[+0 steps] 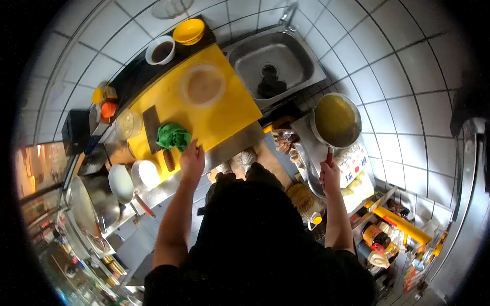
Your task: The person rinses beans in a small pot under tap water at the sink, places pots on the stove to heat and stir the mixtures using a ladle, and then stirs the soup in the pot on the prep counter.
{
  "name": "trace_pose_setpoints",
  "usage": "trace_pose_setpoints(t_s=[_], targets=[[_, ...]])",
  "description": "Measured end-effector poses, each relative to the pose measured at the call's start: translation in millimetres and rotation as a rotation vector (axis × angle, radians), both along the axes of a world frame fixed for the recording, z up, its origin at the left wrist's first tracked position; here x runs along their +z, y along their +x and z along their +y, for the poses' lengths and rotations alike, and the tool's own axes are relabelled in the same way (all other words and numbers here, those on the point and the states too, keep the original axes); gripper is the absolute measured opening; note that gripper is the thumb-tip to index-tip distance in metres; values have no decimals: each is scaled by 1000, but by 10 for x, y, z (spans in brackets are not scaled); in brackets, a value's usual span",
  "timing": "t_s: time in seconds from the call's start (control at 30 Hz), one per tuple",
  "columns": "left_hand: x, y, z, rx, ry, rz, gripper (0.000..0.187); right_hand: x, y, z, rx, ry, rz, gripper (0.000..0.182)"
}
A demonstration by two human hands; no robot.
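My right hand (329,176) is closed round the red handle of a metal pan (337,122), which holds yellowish contents. At the front edge of the yellow board (224,122), my left hand (192,160) is beside a crumpled green cloth (172,136); whether its fingers touch the cloth is unclear. The cloth lies partly over a cleaver (151,127) with a brown handle. Farther back on the board stands a clear round bowl (203,85) with brownish contents.
A steel sink (275,61) is at the back. Yellow bowls (189,31) and a white bowl (160,50) stand behind the board. Several bottles (375,235) crowd the lower right. Pans (121,183) stand at left, and an oil jug (306,204) is low, near my right arm.
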State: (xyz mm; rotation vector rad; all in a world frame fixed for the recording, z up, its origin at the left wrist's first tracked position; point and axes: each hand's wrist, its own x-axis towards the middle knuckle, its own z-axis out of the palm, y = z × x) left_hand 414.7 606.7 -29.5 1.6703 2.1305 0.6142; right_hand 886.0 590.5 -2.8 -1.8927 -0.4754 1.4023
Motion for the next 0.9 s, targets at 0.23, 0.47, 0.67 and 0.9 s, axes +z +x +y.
trace_pose_setpoints(t_s=[0.23,0.47,0.67,0.9], targets=[[264,114,1204,1,-149,261,57,182,16,-43,115,-8,-39,11],[-135,-55,1266,28,-48,215,32,606,-195,-3,191,-46,-57,10],[-161,-222,802,16,125,149,26,851,-373,114,305,-109,-83,14],[176,-307,222,53,22,128,52,1027,-689,282,545,-110,-2,14]])
